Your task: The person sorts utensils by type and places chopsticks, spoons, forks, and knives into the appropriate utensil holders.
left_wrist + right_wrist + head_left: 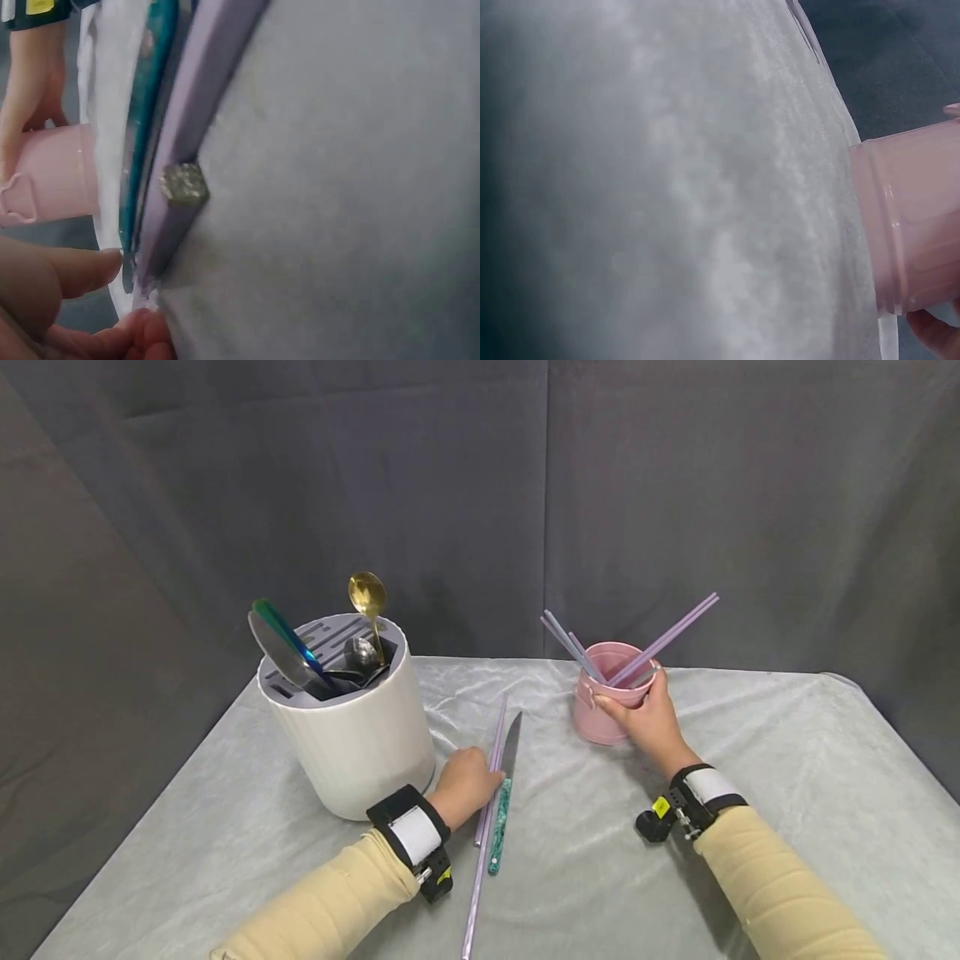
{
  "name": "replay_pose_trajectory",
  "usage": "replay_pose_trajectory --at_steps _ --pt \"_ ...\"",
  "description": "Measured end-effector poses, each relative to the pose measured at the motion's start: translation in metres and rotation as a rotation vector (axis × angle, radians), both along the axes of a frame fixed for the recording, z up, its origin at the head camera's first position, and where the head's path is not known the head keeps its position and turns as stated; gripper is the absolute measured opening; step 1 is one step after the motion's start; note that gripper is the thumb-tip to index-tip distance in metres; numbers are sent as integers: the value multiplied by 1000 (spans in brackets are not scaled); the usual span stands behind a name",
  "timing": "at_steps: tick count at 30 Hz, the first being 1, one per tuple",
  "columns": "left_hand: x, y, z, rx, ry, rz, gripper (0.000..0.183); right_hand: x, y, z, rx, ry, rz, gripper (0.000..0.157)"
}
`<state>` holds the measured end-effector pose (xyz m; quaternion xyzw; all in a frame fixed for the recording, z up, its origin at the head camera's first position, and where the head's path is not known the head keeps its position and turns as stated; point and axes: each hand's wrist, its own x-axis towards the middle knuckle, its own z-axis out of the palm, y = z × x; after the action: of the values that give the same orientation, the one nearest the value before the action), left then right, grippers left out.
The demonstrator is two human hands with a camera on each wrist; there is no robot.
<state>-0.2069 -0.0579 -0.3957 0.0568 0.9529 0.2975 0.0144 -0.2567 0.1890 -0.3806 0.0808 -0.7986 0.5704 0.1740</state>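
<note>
My left hand [467, 781] is over a pair of purple chopsticks [477, 877], its fingers curled at them. Close-up in the left wrist view, the thumb [86, 271] comes up to the side of a knife, with the other fingertips [146, 334] right at the chopsticks. The knife [499, 827] has a green marbled handle and lies alongside them, blade pointing away. My right hand [652, 722] grips a small pink bucket [592, 722] by its near right side. Purple chopsticks [667, 639] and blue-grey chopsticks [566, 639] lean out of it.
At the left stands a large white utensil holder [360, 752] with a grey slotted top. It carries a gold spoon [367, 593], a metal ladle-like spoon and blades, one rainbow-coloured. A pale cloth [600, 877] covers the table; a dark curtain [465, 510] hangs behind.
</note>
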Motion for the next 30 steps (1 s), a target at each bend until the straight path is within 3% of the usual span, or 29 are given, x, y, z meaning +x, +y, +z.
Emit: replay_pose_trajectory --at_steps 7,14,24,26,30 --pt "-2 4 1 -123 -27 40 20 -4 0 -1 -25 -1 26 82" --pt "-3 2 0 -100 -39 31 22 -1 -1 4 5 -24 16 82" --pt "2 -4 1 94 19 0 20 2 0 4 -2 -23 21 81" --pt "2 -5 3 147 1 10 15 2 0 4 -1 -18 20 81" --pt "0 -7 5 346 -86 30 8 -2 2 1 1 -22 22 82"
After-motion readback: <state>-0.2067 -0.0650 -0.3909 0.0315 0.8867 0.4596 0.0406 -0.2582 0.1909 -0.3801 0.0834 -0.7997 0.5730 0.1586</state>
